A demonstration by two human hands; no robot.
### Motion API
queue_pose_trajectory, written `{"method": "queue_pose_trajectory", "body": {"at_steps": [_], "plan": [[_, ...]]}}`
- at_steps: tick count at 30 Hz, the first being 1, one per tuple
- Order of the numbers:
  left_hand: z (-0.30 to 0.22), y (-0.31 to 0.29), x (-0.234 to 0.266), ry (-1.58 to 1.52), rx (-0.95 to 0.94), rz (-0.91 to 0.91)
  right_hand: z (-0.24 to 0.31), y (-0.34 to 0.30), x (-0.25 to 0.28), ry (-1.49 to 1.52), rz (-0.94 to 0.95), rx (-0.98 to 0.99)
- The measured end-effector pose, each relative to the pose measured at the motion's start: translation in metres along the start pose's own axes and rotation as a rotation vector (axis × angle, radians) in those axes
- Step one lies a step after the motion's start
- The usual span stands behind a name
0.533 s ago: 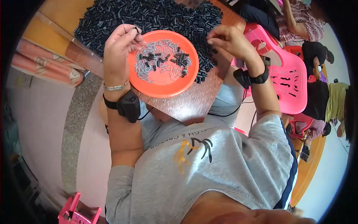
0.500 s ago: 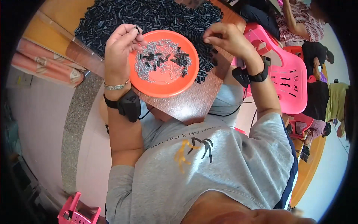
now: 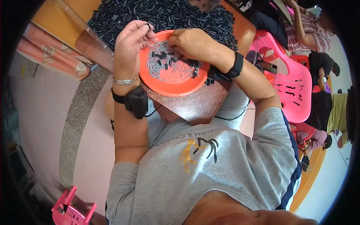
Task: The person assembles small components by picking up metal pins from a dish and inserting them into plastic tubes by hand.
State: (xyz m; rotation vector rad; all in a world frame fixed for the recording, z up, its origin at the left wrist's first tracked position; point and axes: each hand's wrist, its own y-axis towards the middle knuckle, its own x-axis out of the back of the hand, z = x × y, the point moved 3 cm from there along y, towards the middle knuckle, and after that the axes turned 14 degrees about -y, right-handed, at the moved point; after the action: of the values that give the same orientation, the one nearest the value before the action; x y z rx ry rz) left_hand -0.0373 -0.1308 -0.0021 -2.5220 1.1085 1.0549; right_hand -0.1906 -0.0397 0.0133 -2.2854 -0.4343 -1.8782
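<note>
An orange-red round basin (image 3: 170,90) stands at the table's near corner. In it lie many small silvery metal pieces (image 3: 155,67) and some short black cylindrical pieces (image 3: 166,63). My left hand (image 3: 132,41) is at the basin's left rim, thumb and forefinger pinching a small black piece (image 3: 148,26). Over the far part of the basin reaches my right hand (image 3: 191,43), fingers bent down among the silvery pieces; whatever its fingertips hold is hidden. Behind the basin spreads a large heap of short black cylinders (image 3: 157,17).
The wooden table (image 3: 187,108) ends in a corner before my lap. A pink plastic chair (image 3: 290,86) stands at the right, another pink chair (image 3: 73,210) at lower left. Patterned cloth (image 3: 56,52) lies left of the table. Other people (image 3: 305,33) sit at the far right.
My right hand has moved left, from above the black heap to over the basin. My left hand keeps its pinch on the black piece. The whole view has shifted slightly.
</note>
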Motion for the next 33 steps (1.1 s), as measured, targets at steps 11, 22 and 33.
{"method": "queue_pose_trajectory", "body": {"at_steps": [11,22,33], "plan": [[0.003,0.0,-0.001,0.033,0.004,-0.009,-0.009,-0.014,-0.001,0.102,-0.008,0.007],[0.007,0.0,-0.002,0.042,0.01,0.01,-0.001,-0.006,-0.001,0.142,0.068,-0.065],[0.006,-0.002,-0.006,0.075,-0.004,0.01,-0.013,-0.015,0.002,0.248,0.071,-0.053]]}}
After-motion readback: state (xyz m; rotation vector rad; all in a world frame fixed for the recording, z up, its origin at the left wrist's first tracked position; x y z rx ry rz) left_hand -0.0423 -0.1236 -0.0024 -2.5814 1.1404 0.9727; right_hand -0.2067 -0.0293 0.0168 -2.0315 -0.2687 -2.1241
